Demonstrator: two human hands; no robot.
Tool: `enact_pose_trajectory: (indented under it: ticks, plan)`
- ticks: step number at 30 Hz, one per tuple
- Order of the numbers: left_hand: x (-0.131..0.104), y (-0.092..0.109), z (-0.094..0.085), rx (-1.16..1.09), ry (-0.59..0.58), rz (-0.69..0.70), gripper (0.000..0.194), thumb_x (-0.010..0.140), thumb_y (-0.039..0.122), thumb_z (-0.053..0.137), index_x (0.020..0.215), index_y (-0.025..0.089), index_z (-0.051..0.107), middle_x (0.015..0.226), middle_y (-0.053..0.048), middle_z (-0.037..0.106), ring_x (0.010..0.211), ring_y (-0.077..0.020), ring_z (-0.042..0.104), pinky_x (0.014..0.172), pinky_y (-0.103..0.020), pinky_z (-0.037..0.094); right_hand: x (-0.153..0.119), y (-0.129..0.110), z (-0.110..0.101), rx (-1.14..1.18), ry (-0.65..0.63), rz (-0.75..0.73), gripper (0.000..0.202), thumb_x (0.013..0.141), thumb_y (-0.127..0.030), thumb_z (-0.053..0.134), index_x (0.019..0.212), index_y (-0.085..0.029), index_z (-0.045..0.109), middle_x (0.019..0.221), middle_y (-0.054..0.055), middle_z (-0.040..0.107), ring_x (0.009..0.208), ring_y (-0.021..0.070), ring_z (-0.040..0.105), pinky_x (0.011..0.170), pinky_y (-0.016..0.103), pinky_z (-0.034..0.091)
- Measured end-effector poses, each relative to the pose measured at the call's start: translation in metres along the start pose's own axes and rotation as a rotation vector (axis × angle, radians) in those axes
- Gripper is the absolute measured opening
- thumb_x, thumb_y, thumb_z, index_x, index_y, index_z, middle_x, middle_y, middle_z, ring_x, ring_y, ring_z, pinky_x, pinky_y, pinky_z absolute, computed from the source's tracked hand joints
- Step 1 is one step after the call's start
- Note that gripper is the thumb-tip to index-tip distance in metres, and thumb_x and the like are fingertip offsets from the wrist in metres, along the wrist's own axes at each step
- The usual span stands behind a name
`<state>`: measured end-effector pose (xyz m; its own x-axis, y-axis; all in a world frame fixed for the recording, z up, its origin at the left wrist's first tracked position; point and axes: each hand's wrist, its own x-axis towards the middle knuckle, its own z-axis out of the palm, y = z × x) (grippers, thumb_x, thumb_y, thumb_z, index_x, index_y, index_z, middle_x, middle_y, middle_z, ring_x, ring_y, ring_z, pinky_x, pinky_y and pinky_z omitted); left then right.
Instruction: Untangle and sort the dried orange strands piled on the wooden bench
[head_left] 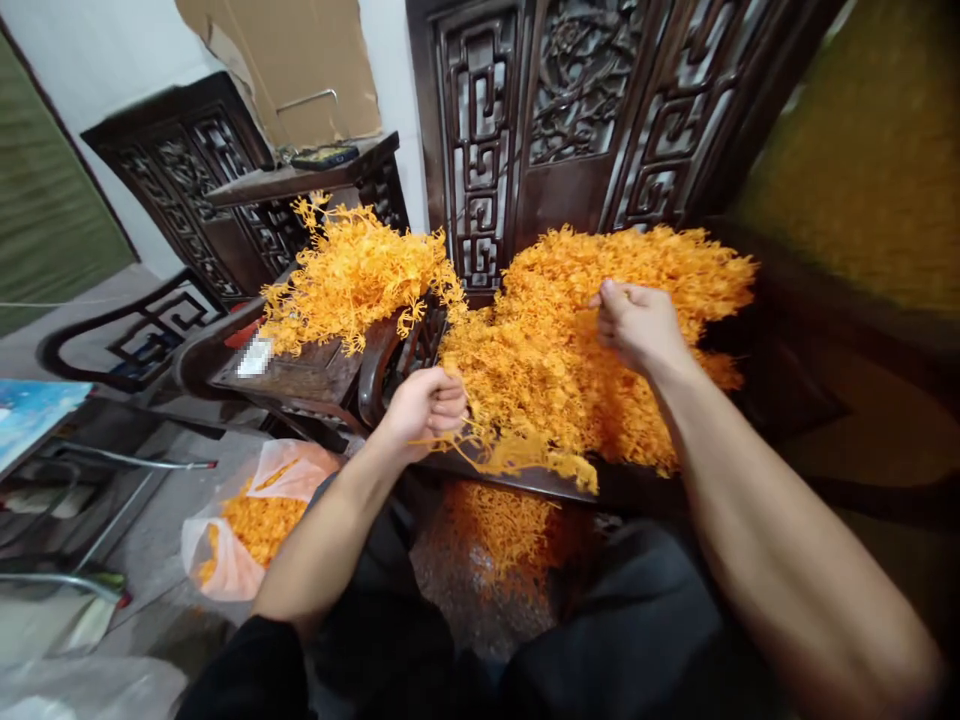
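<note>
A large heap of orange branching, plastic-looking sprigs covers the dark wooden seat in front of me. At the heap's near left edge, my left hand is closed, with thin orange sprigs coming out below its fingers. My right hand is over the right part of the heap, thumb and fingers pinched together. What lies between those fingertips is too small to make out. A flat, blurred orange strip of sprigs stretches from beneath my left hand along the seat's front edge.
Another orange heap rests on a wooden side table at left. Below, a pale plastic bag holds orange pieces, and more orange pieces lie under the seat edge. A carved wooden backrest rises behind. Metal table legs stand left.
</note>
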<state>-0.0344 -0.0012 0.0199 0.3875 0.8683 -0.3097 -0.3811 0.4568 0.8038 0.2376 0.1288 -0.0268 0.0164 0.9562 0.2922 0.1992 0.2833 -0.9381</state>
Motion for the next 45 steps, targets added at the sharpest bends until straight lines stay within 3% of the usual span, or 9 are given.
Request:
enact_pose_trajectory:
  ticks: [4,7,16,21,27,32,35,42,45]
  plan:
    - [-0.002,0.018,-0.018,-0.119,0.067,0.024,0.033,0.077,0.020,0.052,0.055,0.021,0.027,0.050,0.008,0.020,0.038,-0.0034,0.013,0.035,-0.015,0.013,-0.025,-0.017,0.022,0.311,-0.226,0.169,0.049,0.083,-0.062,0.076,0.105,-0.018,0.068,0.068,-0.002,0.051,0.046,0.0090,0.036,0.041,0.026,0.025]
    - [-0.001,0.019,-0.018,-0.197,0.138,0.023,0.035,0.085,0.020,0.047,0.058,0.022,0.026,0.051,0.007,0.020,0.037,-0.0069,0.019,0.035,-0.018,0.021,-0.049,-0.035,0.059,0.415,-0.414,0.300,0.053,0.082,-0.063,0.078,0.110,-0.018,0.067,0.064,-0.006,0.042,0.046,0.0068,0.028,0.042,0.023,0.017]
    - [-0.004,0.012,0.000,-0.299,0.258,0.057,0.039,0.103,0.023,0.028,0.064,0.022,0.029,0.052,0.004,0.025,0.042,-0.0111,0.025,0.040,-0.021,0.025,-0.070,-0.067,0.076,0.608,-0.610,0.352,0.090,0.074,-0.103,0.030,0.098,-0.022,0.061,0.069,-0.001,0.040,0.052,0.0108,0.026,0.041,0.029,0.010]
    - [-0.001,0.002,0.003,-0.192,0.221,0.079,0.040,0.096,0.029,0.051,0.063,0.022,0.029,0.053,0.005,0.027,0.042,-0.0087,0.027,0.041,-0.021,0.025,-0.071,-0.055,0.080,0.370,-0.422,0.164,0.065,0.085,-0.088,0.051,0.074,-0.024,0.042,0.061,-0.004,0.037,0.048,0.0092,0.029,0.040,0.026,0.020]
    - [-0.008,-0.005,-0.001,0.054,0.010,0.156,0.040,0.070,0.028,0.067,0.056,0.022,0.029,0.048,0.007,0.027,0.040,-0.0043,0.021,0.039,-0.019,0.017,-0.028,-0.029,0.028,0.503,0.226,0.289,0.062,0.091,-0.079,0.054,0.069,-0.025,0.032,0.056,-0.008,0.027,0.042,0.0067,0.021,0.038,0.023,0.013]
    - [0.000,-0.010,-0.004,0.375,0.066,0.160,0.029,0.074,0.026,0.063,0.064,0.021,0.036,0.054,0.009,0.029,0.044,-0.0026,0.019,0.044,-0.017,0.010,-0.040,-0.037,0.019,0.483,-0.006,0.219,0.045,0.082,-0.056,0.080,0.101,-0.019,0.065,0.071,-0.001,0.057,0.048,0.0088,0.044,0.039,0.023,0.022]
    - [0.007,-0.018,-0.004,0.505,0.126,0.164,0.028,0.078,0.028,0.061,0.064,0.021,0.038,0.055,0.008,0.030,0.046,-0.0036,0.021,0.045,-0.019,0.013,-0.063,-0.049,0.037,0.472,-0.134,0.185,0.047,0.087,-0.054,0.075,0.119,-0.020,0.068,0.066,-0.004,0.049,0.048,0.0089,0.037,0.044,0.026,0.024]
    - [0.014,-0.030,0.002,0.574,0.205,0.251,0.028,0.080,0.027,0.064,0.064,0.019,0.043,0.056,0.006,0.038,0.048,-0.0051,0.029,0.046,-0.020,0.017,-0.109,-0.072,0.072,-0.053,-0.278,-0.245,0.040,0.099,-0.057,0.058,0.097,-0.022,0.076,0.077,0.005,0.060,0.074,0.0190,0.057,0.072,0.036,0.047]
    - [0.014,-0.021,0.006,0.351,0.130,0.156,0.030,0.076,0.025,0.059,0.060,0.021,0.033,0.052,0.008,0.028,0.043,-0.0036,0.018,0.043,-0.019,0.011,-0.104,-0.069,0.073,-0.174,-0.129,-0.398,0.038,0.103,-0.046,0.053,0.077,-0.021,0.066,0.078,0.006,0.060,0.075,0.0189,0.056,0.076,0.037,0.046]
